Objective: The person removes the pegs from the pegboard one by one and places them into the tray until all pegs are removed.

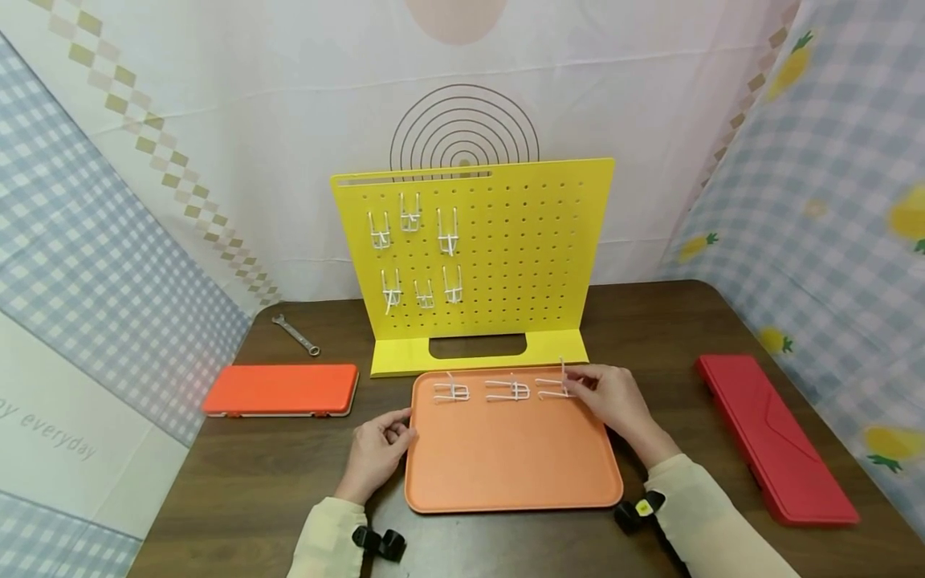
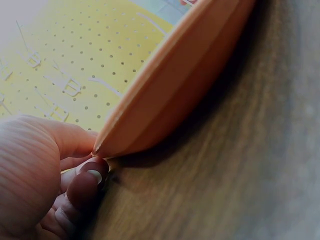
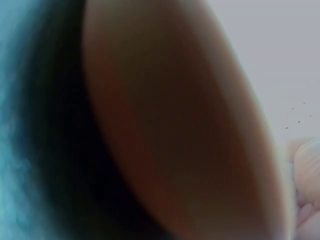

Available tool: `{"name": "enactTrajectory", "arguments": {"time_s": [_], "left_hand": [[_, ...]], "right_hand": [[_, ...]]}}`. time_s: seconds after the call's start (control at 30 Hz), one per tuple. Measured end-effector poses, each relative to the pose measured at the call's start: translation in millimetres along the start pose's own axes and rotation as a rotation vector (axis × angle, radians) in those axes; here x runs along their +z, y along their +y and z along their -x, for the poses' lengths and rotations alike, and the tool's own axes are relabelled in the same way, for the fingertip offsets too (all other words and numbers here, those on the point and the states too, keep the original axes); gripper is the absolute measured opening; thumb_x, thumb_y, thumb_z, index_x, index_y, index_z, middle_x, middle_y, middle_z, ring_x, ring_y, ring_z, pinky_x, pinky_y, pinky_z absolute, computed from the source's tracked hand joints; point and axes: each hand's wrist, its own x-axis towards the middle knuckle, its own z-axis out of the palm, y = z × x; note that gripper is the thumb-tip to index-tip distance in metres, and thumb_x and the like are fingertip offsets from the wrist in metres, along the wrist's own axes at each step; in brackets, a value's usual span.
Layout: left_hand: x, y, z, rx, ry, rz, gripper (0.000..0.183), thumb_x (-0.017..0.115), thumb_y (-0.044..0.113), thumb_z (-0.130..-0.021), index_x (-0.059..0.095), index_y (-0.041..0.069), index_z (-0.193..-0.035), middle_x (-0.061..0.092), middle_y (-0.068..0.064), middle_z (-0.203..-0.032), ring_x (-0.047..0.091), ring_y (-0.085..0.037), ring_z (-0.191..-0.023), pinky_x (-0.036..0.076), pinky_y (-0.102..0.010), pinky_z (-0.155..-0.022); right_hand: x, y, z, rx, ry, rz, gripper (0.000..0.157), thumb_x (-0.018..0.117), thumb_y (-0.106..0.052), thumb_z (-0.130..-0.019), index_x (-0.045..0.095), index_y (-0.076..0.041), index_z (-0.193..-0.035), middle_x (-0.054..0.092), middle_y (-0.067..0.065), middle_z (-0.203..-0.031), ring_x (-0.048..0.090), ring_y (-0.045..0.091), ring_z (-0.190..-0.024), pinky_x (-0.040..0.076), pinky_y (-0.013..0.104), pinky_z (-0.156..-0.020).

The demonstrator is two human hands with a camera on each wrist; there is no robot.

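Patterned cloths (image 1: 303, 120) enclose the back and both sides of a dark wood-grain bench (image 1: 246, 482), where a yellow pegboard (image 1: 523, 241) stands with six mounted hooks (image 1: 448, 241) on its left half. Before it lies an orange tray (image 1: 506, 466), between a red case (image 1: 773, 437) and an orange case (image 1: 282, 389). The left hand (image 1: 376, 453) pinches the tray's left rim; the right hand (image 1: 614, 397) pinches a white wire hook (image 1: 552, 393) near its far right corner, in a row with two loose hooks (image 1: 508, 391). The step looks like picking up or placing that hook, which cannot be told; either way, the next move likely calls for a steadied tray and a precise pinch
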Motion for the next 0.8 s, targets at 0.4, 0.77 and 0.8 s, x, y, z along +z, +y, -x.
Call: {"name": "enactTrajectory", "arguments": {"time_s": [0.4, 0.77, 0.8], "left_hand": [[-0.3, 0.3, -1.2, -0.008, 0.013, -0.008, 0.027, 0.073, 0.011, -0.085, 0.071, 0.006, -0.112, 0.063, 0.003, -0.076, 0.055, -0.01, -0.061, 0.046, -0.023, -0.054], [-0.4, -1.3, -0.2, -0.014, 0.01, -0.008, 0.028, 0.073, 0.01, -0.084, 0.071, 0.007, -0.112, 0.063, 0.002, -0.075, 0.054, -0.01, -0.06, 0.045, -0.023, -0.054], [0.0, -1.2, 0.0, -0.014, 0.012, -0.006, 0.028, 0.073, 0.011, -0.085, 0.071, 0.007, -0.112, 0.063, 0.002, -0.075, 0.054, -0.01, -0.06, 0.045, -0.023, -0.054]], "right_hand": [[-4.1, -2, 2, -0.018, 0.038, -0.009, 0.022, 0.073, -0.028, -0.086, 0.076, -0.014, -0.103, 0.07, -0.002, -0.085, 0.057, 0.013, -0.069, 0.048, 0.03, -0.06], [-28.3, -13, 3, -0.085, 0.082, -0.016, 0.024, 0.074, -0.022, -0.086, 0.075, -0.012, -0.107, 0.071, 0.001, -0.094, 0.059, 0.014, -0.071, 0.05, 0.032, -0.062], [-30.7, -14, 2, -0.096, 0.089, -0.015, 0.024, 0.074, -0.022, -0.086, 0.075, -0.011, -0.107, 0.071, 0.0, -0.093, 0.059, 0.014, -0.071, 0.05, 0.032, -0.061]]}}
